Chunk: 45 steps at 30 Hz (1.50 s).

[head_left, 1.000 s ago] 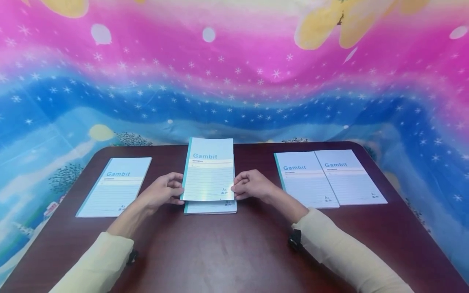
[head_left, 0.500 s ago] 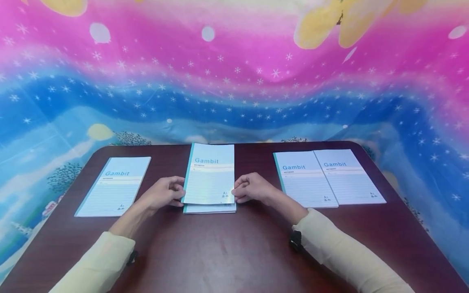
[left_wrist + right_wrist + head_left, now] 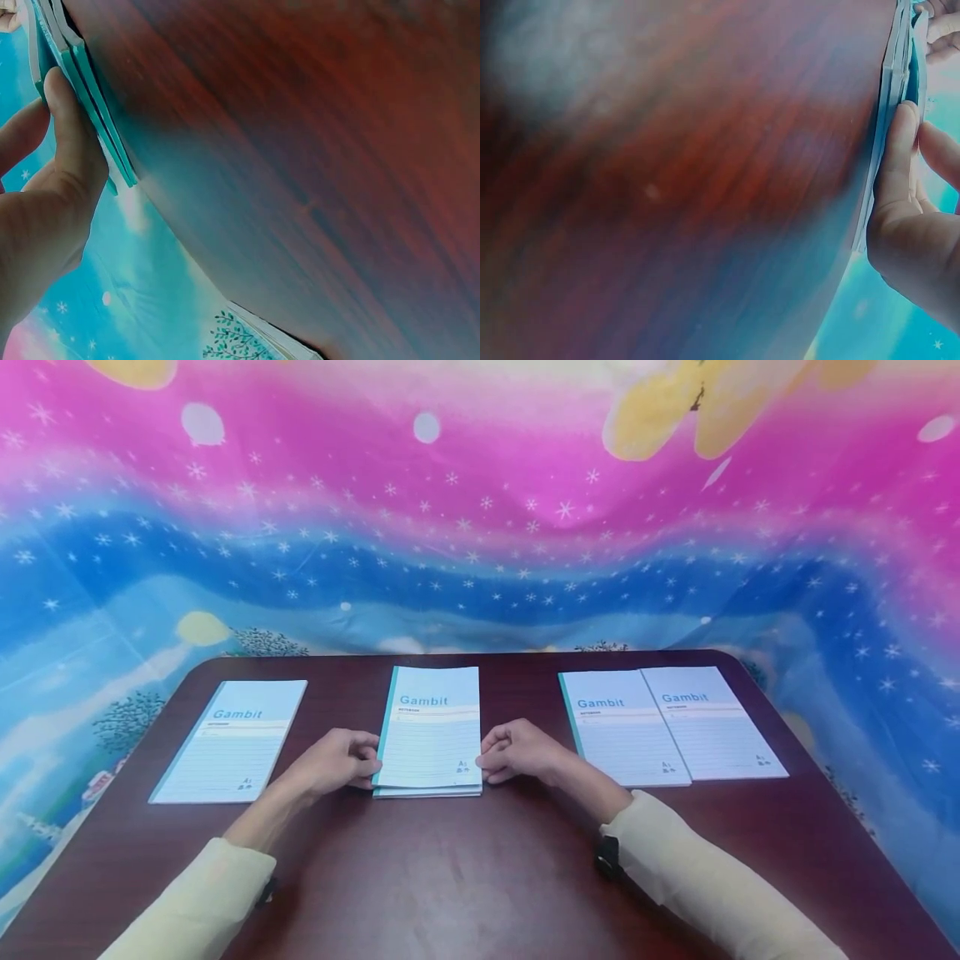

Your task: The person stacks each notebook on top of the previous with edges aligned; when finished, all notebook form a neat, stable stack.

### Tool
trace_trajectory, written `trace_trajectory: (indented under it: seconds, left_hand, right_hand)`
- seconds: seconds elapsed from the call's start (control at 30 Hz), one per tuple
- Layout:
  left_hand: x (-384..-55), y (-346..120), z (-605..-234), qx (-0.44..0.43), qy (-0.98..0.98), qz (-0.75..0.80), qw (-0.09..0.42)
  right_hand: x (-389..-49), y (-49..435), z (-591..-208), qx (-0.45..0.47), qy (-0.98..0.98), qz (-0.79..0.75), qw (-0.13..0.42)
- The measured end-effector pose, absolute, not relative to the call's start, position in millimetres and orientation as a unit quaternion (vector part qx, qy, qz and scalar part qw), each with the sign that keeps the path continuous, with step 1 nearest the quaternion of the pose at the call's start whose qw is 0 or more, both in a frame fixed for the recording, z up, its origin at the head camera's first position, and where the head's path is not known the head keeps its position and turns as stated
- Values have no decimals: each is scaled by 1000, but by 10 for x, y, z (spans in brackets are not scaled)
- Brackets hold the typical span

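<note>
In the head view, a "Gambit" notebook point(image 3: 433, 739) with a pale blue cover and teal spine is held over a small notebook stack point(image 3: 427, 792) at the middle of the table. My left hand point(image 3: 343, 762) pinches its left edge near the lower corner. On the opposite edge, my right hand point(image 3: 517, 752) pinches it likewise. Both wrist views show a narrow gap between the held notebook point(image 3: 34, 56) and the notebooks underneath point(image 3: 889, 90), with the thumbs at that gap. Most of the lower covers is hidden by the held one.
Another notebook point(image 3: 228, 742) lies on the dark wooden table point(image 3: 435, 877) at the left. At the right, one notebook point(image 3: 626, 728) lies beside another notebook point(image 3: 716, 722), their edges touching or overlapping. A colourful patterned cloth point(image 3: 480, 527) hangs behind the table's far edge.
Both hands have lowered the held notebook toward me and onto line with the stack; less of the lower notebooks shows now. The notebooks at the sides stay put.
</note>
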<state>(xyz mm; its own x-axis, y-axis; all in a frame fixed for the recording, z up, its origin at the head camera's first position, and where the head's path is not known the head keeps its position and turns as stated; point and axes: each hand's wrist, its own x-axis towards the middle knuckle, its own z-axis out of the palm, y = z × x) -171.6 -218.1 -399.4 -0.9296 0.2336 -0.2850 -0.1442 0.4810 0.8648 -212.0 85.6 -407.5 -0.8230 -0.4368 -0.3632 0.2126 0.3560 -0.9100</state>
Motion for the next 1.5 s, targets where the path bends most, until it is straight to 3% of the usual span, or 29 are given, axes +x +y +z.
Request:
trace_trajectory:
  seconds: [0.57, 1.5]
  left_hand:
    - [-1674, -2174, -4008, 41, 874, 448, 186]
    - [-1689, -2176, -3991, 43, 888, 418, 186]
  right_hand:
    - [-2108, 861, -4048, -90, 793, -519, 307]
    - [-2128, 851, -4043, -113, 842, -442, 288]
